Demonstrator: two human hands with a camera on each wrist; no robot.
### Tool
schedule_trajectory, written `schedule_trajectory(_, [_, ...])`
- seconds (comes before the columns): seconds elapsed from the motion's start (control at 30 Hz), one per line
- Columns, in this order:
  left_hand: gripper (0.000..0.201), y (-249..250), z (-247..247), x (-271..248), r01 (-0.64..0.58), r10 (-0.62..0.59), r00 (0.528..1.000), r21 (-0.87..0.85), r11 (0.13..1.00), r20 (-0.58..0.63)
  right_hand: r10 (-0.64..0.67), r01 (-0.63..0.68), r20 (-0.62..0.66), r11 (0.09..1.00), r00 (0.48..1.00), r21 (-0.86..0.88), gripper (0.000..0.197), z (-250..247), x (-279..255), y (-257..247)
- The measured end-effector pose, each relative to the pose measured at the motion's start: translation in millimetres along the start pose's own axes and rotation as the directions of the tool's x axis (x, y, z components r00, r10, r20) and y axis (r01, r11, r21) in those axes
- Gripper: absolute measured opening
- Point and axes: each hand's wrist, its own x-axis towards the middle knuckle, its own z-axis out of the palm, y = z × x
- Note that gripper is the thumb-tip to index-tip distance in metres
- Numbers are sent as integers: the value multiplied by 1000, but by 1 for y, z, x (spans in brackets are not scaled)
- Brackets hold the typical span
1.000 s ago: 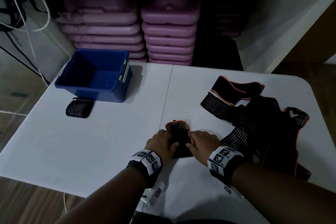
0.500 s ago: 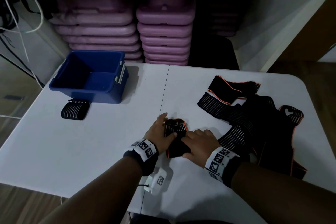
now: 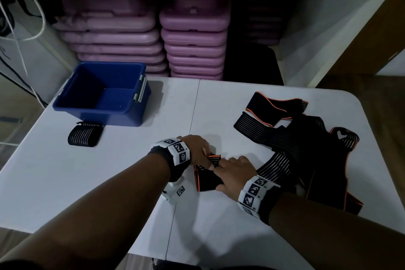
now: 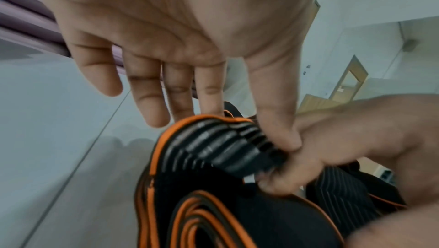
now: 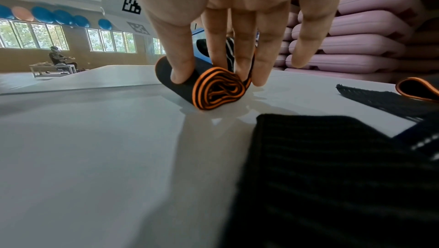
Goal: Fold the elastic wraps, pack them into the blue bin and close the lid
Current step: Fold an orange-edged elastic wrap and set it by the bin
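Pinching rolled wrap (image 3: 207, 178) on tabletop (image 3: 87, 182): left hand (image 3: 196, 149) thumb and forefinger on its loose end, right hand (image 3: 235, 174) fingers gripping the roll (blue bin (image 3: 103, 94) open).

The person's right hand (image 3: 235, 173) hides part of the rolled wrap (image 3: 206, 178).

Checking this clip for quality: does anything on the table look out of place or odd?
One thing: a folded striped wrap lies on the table beside the blue bin rather than in it; the bin looks empty. No lid is visible. Otherwise normal: both hands fold an orange-edged wrap, with unfolded wraps heaped alongside.
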Motion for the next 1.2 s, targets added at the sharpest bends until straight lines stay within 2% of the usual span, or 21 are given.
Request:
schedule_trajectory(0.07, [35, 2, 1, 2, -19, 16, 999, 74, 997, 33, -6, 6, -20, 1000, 1000, 8, 40, 0, 0, 1])
schedule_trajectory(0.13, [26, 4, -1, 2, -20, 22, 1000, 133, 991, -9, -7, 8, -31, 1000, 999, 16, 36, 1, 0, 2])
schedule_trajectory(0.2, [23, 6, -6, 1, -9, 44, 986, 218, 976, -160, -8, 9, -35, 1000, 999, 20, 34, 2, 0, 2])
schedule_trajectory(0.27, [24, 7, -8, 0, 14, 85, 933, 271, 963, -351, -8, 9, -29, 1000, 1000, 18, 34, 2, 0, 3])
schedule_trajectory(0.33, [21, 9, -4, 0, 23, 110, 882, 275, 961, -459, -5, 5, -18, 1000, 1000, 20, 36, 3, 0, 3])
schedule_trajectory(0.37, [21, 10, -2, 0, 19, 114, 879, 272, 962, -463, -4, 4, -12, 1000, 1000, 21, 37, 3, 0, 3])
schedule_trajectory(0.43, [32, 7, 4, 2, 23, 64, 916, 210, 978, -397, -5, 6, -8, 1000, 1000, 22, 38, 3, 0, 3])
schedule_trajectory(0.5, [49, 3, 7, 4, 69, -58, 972, 39, 997, -229, -10, 11, -10, 1000, 1000, 24, 38, 2, 0, 4])
schedule_trajectory(0.53, [48, 1, 6, 4, 80, -92, 986, -86, 993, -141, -14, 14, -5, 1000, 1000, 24, 39, 1, 1, 4])
schedule_trajectory(0.6, [31, -1, 5, 2, 42, -57, 997, -278, 960, -48, -19, 19, -1, 1000, 1000, 23, 39, 0, 1, 5])
schedule_trajectory(0.67, [26, 1, 2, -3, -14, 16, 1000, -274, 962, 3, -17, 17, -4, 1000, 1000, 25, 40, -1, 1, 5])
schedule_trajectory(0.73, [30, 2, 2, -5, -45, 57, 996, -171, 984, 65, -13, 13, 0, 999, 1000, 29, 39, -2, 2, 5])
schedule_trajectory(0.8, [25, 3, 2, -4, -77, 82, 996, -117, 990, 40, -14, 14, 1, 999, 1000, 32, 38, -2, 3, 6])
schedule_trajectory(0.9, [8, 6, -2, -2, -60, 52, 990, -56, 997, -128, -19, 19, 8, 999, 1000, 30, 38, -2, 4, 7])
schedule_trajectory(1.03, [11, 15, -5, 3, -32, 61, 943, 92, 995, -329, -27, 27, 7, 999, 1000, 27, 40, -1, 4, 7])
schedule_trajectory(1.1, [15, 20, -1, 3, -6, 47, 934, 117, 993, -354, -21, 21, 5, 999, 1000, 36, 40, 0, 4, 8])
schedule_trajectory(1.2, [32, 21, 5, 1, 12, -12, 958, -4, 1000, -287, 0, 0, 1, 998, 1000, 62, 41, 1, 3, 9])
